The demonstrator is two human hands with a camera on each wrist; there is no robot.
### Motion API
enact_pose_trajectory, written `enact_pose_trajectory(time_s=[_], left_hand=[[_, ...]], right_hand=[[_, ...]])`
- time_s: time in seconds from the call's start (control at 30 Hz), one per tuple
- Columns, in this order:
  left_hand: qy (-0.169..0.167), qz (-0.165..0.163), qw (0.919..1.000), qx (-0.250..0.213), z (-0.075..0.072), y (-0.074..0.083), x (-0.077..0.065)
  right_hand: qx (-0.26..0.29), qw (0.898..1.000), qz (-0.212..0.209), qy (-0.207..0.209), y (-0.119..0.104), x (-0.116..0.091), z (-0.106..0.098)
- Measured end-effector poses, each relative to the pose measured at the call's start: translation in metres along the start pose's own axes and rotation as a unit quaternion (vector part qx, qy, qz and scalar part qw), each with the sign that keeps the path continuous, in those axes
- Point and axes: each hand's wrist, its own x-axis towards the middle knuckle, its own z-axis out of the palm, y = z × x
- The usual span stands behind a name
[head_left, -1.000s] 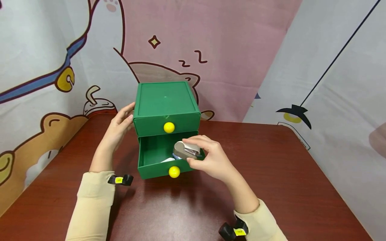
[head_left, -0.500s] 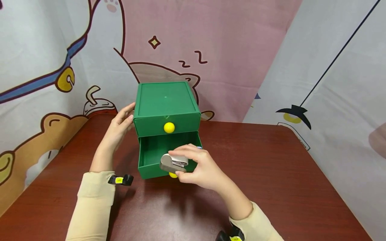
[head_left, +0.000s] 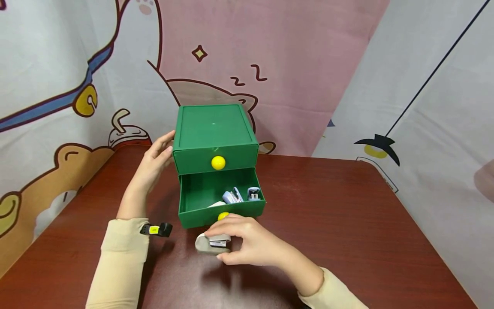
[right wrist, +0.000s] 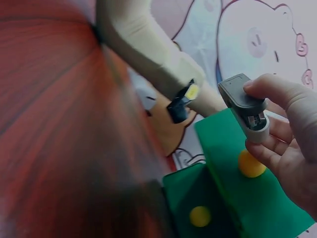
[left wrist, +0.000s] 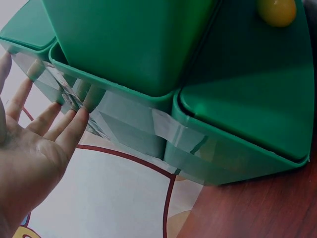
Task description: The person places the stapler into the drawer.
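A grey-and-white stapler (head_left: 203, 244) is pinched between the thumb and fingers of my right hand (head_left: 256, 240), over the table just in front of the green drawer cabinet (head_left: 214, 124). The right wrist view shows the same stapler (right wrist: 240, 94) from another side. Straight fingers of my left hand (head_left: 148, 171) rest against the cabinet's left side, where clear tape (left wrist: 129, 114) runs along the wall. The cabinet's lower drawer (head_left: 189, 219) is pulled out. Inside it lie a pale blue stapler-like item (head_left: 230, 198), a second small blue one (head_left: 253, 194) and a partly hidden white piece (head_left: 217, 204).
The upper drawer (head_left: 193, 161) is closed and has a yellow knob (head_left: 218, 162). My right hand partly covers the lower yellow knob (head_left: 223, 215). Everything stands on a dark red wooden table (head_left: 347, 223), with a cartoon-printed cloth (head_left: 301, 64) hanging behind.
My right hand has carried the grey stapler out of the lower drawer, towards me and down over the table. The drawer's contents now show. My left hand has stayed against the cabinet.
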Motion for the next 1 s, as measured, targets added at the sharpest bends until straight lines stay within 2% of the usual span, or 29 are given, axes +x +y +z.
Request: enact_pose_trajectory(time_s=[0.23, 0.43, 0.57, 1.0], left_hand=[[-0.005, 0.012, 0.9997, -0.019, -0.001, -0.002, 0.002], [-0.005, 0.009, 0.9998, -0.016, -0.001, -0.002, 0.002], [-0.005, 0.007, 0.9999, -0.011, -0.001, -0.001, 0.001], [-0.002, 0.007, 0.9999, -0.008, 0.0, 0.0, 0.001]], right_hand=[[0.01, 0.998, 0.025, -0.062, 0.008, -0.013, 0.01], [0.026, 0.989, 0.078, -0.123, 0.018, -0.021, 0.017], [0.017, 0.984, 0.088, -0.155, 0.025, -0.025, 0.02], [0.011, 0.978, 0.116, -0.172, 0.034, -0.031, 0.025]])
